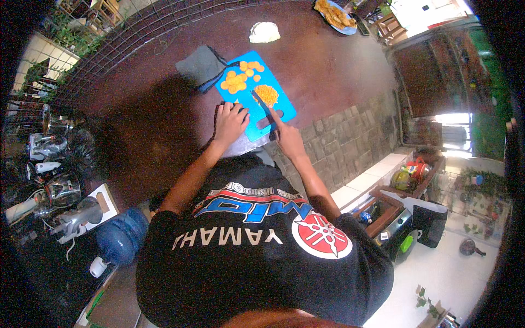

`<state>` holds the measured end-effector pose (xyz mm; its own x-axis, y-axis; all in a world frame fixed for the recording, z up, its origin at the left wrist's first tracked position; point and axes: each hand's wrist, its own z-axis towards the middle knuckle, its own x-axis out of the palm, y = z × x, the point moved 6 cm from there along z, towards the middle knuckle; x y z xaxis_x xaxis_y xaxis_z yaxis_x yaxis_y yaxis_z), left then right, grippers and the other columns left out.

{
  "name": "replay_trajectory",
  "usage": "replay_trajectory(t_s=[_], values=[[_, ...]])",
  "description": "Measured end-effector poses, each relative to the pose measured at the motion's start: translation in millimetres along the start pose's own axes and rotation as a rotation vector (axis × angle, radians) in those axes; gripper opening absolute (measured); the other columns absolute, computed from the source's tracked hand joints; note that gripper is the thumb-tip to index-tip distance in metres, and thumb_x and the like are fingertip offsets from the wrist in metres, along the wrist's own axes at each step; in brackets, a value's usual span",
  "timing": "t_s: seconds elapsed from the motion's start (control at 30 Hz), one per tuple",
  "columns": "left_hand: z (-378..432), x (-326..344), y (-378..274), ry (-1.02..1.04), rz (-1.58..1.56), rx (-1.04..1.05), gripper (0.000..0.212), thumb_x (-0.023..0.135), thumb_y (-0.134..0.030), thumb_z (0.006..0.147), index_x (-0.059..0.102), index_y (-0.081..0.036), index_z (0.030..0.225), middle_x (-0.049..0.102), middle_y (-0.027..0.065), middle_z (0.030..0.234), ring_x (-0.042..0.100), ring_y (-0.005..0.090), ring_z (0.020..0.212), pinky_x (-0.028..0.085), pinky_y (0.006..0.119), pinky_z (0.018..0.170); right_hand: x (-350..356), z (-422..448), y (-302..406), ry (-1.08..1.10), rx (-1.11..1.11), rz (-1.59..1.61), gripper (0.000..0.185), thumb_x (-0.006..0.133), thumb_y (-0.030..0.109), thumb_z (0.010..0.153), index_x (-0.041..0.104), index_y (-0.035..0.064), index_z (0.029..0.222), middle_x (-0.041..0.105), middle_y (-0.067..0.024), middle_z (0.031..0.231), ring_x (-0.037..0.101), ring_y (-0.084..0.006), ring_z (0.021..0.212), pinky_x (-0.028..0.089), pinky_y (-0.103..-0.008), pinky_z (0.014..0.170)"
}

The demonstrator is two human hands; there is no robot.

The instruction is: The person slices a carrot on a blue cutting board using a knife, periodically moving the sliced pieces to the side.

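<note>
A blue cutting board (283,96) with a handle slot lies at the near edge of the brown table. My right hand (289,139) grips a kitchen knife (262,101), its forefinger stretched along the spine. The blade lies against a pile of finely chopped carrot (268,95). Round carrot slices (234,82) are heaped on the board's left side, and more carrot slices (251,67) lie toward its far end. My left hand (231,123) rests at the board's left edge, fingers bent and somewhat apart, with nothing visible in it. Near its fingertips is a small carrot piece (236,101).
Left of the board sits a folded grey cloth-like item (201,63). A pale, overexposed lump (264,33) stands farther back. At the far right is a blue plate of fried food (336,17). Wire mesh (143,24) borders the table's far left; a blue water jug (123,235) stands lower left.
</note>
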<state>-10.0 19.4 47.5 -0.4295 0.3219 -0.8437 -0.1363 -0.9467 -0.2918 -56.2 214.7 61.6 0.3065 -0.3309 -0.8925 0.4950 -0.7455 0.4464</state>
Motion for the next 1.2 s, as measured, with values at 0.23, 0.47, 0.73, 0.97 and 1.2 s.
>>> replay_trajectory(t_s=[0.23, 0.47, 0.73, 0.97, 1.2], values=[[28, 16, -4, -0.04, -0.006, 0.031, 0.018, 0.076, -0.026, 0.087, 0.078, -0.012, 0.098, 0.07, 0.0019, 0.097, 0.058, 0.0247, 0.1, 0.044, 0.043, 0.086, -30, -9, 3, -0.042, 0.172, 0.071, 0.067, 0.058, 0.016, 0.101, 0.034, 0.0268, 0.163, 0.069, -0.0276, 0.099, 0.068, -0.0482, 0.085, 0.053, -0.058, 0.074], [52, 19, -2, -0.029, -0.219, -0.161, 0.018, 0.081, -0.026, 0.082, 0.07, -0.011, 0.084, 0.07, 0.0024, 0.088, 0.06, 0.0275, 0.094, 0.047, 0.044, 0.083, -44, -25, 0, -0.193, 0.205, 0.133, 0.053, 0.056, 0.025, 0.105, 0.046, 0.0248, 0.157, 0.07, -0.0229, 0.116, 0.069, -0.0428, 0.1, 0.054, -0.0508, 0.085], [51, 5, -16, -0.133, -0.402, -0.093, 0.018, 0.074, -0.013, 0.083, 0.06, -0.006, 0.092, 0.069, 0.0097, 0.108, 0.061, 0.0327, 0.1, 0.048, 0.045, 0.09, -45, -31, -6, -0.166, 0.198, 0.111, 0.047, 0.06, 0.023, 0.102, 0.056, 0.0219, 0.149, 0.069, -0.0211, 0.108, 0.069, -0.0416, 0.093, 0.054, -0.0508, 0.08], [25, 3, -38, -0.006, -0.366, 0.079, 0.022, 0.073, -0.015, 0.082, 0.061, -0.006, 0.099, 0.068, 0.0118, 0.121, 0.059, 0.033, 0.11, 0.045, 0.048, 0.098, -50, -29, 4, -0.116, 0.137, 0.175, 0.043, 0.063, 0.021, 0.101, 0.062, 0.0183, 0.143, 0.07, -0.0208, 0.107, 0.069, -0.0403, 0.092, 0.055, -0.0486, 0.081], [1, 7, 39, -0.168, -0.061, -0.327, 0.032, 0.074, -0.018, 0.083, 0.071, -0.012, 0.114, 0.067, 0.0072, 0.112, 0.058, 0.0307, 0.107, 0.046, 0.046, 0.099, -41, -24, -29, -0.055, 0.066, 0.355, 0.044, 0.06, 0.023, 0.103, 0.058, 0.0144, 0.146, 0.068, -0.0247, 0.125, 0.068, -0.044, 0.108, 0.054, -0.0494, 0.092]])
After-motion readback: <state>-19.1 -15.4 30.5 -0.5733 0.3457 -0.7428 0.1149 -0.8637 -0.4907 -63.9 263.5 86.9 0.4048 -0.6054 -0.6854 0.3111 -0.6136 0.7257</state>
